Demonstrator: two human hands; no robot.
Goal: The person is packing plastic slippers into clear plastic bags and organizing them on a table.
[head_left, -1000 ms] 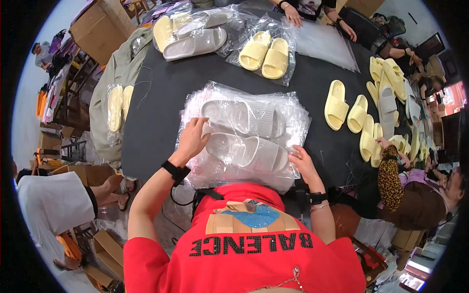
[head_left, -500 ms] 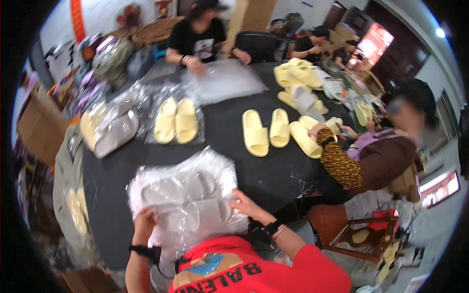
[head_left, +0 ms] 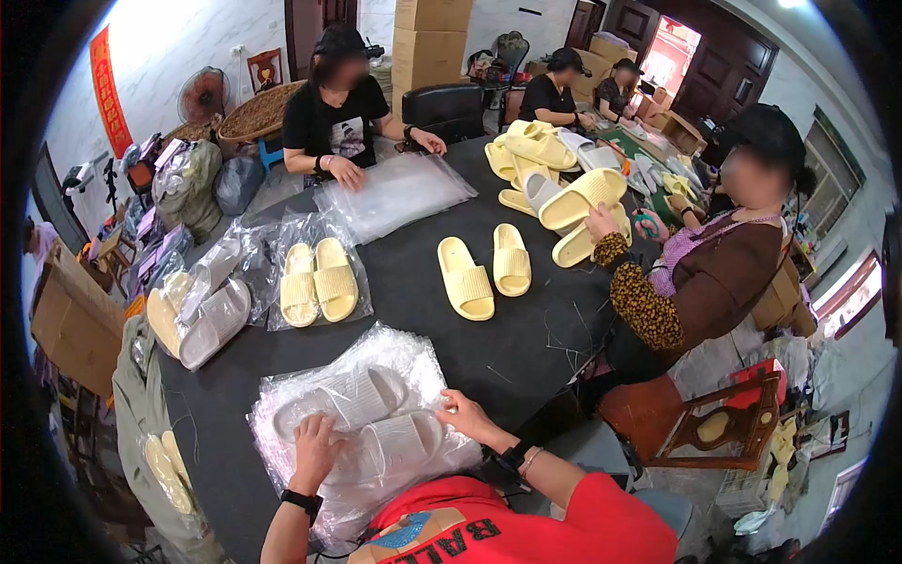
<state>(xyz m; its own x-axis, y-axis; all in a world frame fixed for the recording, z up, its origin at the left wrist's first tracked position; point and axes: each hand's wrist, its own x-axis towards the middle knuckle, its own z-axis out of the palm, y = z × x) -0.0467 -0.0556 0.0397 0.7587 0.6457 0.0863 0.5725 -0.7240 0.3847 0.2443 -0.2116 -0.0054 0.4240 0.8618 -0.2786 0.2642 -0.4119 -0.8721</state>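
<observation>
The dark desk [head_left: 526,348] carries bagged white slippers [head_left: 362,414], bagged yellow slippers [head_left: 319,282], loose yellow slippers [head_left: 484,273] and clear bags [head_left: 395,193].

You sit at a big dark table [head_left: 526,348] in a busy room. The wall [head_left: 178,47] on your left is white, and a long red banner [head_left: 105,89] hangs on it. A round standing fan [head_left: 204,94] is near that wall. Tall brown cardboard boxes [head_left: 430,26] are stacked at the back. Dark wooden doors [head_left: 723,75] stand on the right, with bright light behind them. A brown wooden chair [head_left: 709,423] stands on the pale floor [head_left: 723,367]. A black padded chair [head_left: 449,111] is at the far side.
</observation>
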